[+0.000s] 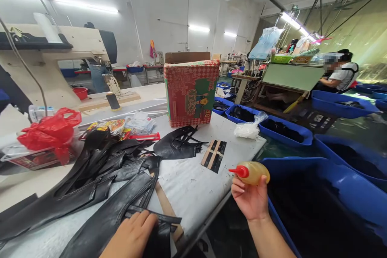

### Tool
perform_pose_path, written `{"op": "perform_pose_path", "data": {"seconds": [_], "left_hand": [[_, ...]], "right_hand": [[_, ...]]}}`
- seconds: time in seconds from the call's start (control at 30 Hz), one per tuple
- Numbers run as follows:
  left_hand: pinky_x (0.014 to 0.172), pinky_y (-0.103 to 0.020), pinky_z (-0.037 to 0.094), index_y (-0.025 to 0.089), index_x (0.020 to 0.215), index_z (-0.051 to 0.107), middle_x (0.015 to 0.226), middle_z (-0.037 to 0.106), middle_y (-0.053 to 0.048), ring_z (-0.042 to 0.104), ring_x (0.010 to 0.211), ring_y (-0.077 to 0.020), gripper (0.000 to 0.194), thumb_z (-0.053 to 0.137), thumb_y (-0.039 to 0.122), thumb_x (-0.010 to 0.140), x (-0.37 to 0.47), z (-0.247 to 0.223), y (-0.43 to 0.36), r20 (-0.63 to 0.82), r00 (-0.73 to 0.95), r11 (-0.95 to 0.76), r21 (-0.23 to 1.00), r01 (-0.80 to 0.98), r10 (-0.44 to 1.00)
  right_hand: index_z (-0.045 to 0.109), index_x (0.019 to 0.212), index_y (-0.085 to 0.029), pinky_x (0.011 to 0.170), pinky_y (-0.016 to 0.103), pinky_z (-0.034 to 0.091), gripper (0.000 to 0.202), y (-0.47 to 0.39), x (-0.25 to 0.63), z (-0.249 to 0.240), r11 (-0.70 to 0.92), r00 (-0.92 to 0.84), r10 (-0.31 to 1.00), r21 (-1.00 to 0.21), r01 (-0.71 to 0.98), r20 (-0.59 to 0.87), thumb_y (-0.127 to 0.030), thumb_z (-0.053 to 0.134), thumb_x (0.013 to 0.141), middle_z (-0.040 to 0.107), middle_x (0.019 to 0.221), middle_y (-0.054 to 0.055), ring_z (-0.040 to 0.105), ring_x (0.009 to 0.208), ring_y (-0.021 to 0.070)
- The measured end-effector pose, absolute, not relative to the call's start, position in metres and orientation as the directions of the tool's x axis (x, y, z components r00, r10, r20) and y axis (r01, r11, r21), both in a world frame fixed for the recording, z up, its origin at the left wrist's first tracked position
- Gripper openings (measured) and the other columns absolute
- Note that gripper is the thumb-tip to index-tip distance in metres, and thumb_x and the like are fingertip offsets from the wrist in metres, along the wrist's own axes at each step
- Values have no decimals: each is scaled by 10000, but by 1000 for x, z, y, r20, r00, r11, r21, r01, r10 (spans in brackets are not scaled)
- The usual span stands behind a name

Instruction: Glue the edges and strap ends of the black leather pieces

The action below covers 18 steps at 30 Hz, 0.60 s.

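My right hand (252,199) holds a yellowish squeeze bottle (256,172) with a red nozzle, tipped on its side beyond the table's right edge. The nozzle points left and touches nothing. At the front of the table my left hand (134,229) is closed over a black leather-like piece (121,201) with straps, its fingertips curled at one strap (160,214). More black pieces (90,181) lie heaped to its left. Another strapped black piece (177,145) lies further back. Beside that is a small black panel (214,155) with tan strips.
A printed carton (192,96) stands at the table's back. A bag of white material (246,130) lies near the right corner. Blue tubs (305,165) of black pieces line the floor. A sewing machine (60,60) and red plastic bag (50,129) are left. A person (341,72) sits far right.
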State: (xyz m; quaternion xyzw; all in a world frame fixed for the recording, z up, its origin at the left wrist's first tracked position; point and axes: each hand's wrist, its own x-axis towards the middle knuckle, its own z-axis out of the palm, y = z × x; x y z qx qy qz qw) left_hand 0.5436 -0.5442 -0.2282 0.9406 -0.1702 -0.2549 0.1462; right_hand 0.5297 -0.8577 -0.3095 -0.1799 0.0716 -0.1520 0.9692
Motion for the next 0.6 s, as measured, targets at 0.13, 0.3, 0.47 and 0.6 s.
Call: {"op": "perform_pose_path", "data": {"seconds": [0.13,0.3,0.47,0.6], "left_hand": [[956,-429,341,218,993,649,1169,595,-104,497,1101,-334,552,549,136,456,544,-225,-547,-388,787,-865,361,-350,-480],[892,-395,406,220,1003,643,1045,658,-75,559,1021,-314,447,582,228,560,553,-233,-544,-374,796,-801,559,-215,-476],[956,-370,395,208,959,652,1091,667,-57,562,1073,-287,369,615,406,650,566,-238,-546,-332,767,-509,861,8,-550],[932,-371,419,218,968,601,1063,676,-38,587,1042,-252,348,652,374,661,564,-239,-544,-334,693,-285,939,190,-639]], "right_hand": [[637,914,-223,398,167,411,536,-846,522,-298,861,945,-322,-435,264,-64,-506,844,509,611,750,-30,428,488,60],[651,936,-255,391,203,434,544,-835,506,-291,788,929,-369,-543,291,-37,-524,840,502,656,782,-8,498,498,95],[638,988,-321,448,248,493,579,-820,495,-284,620,910,-405,-705,345,90,-507,853,483,681,861,-1,610,647,177],[643,979,-306,542,287,535,519,-808,492,-285,482,903,-372,-787,385,214,-383,870,519,684,913,9,636,760,210]]}}
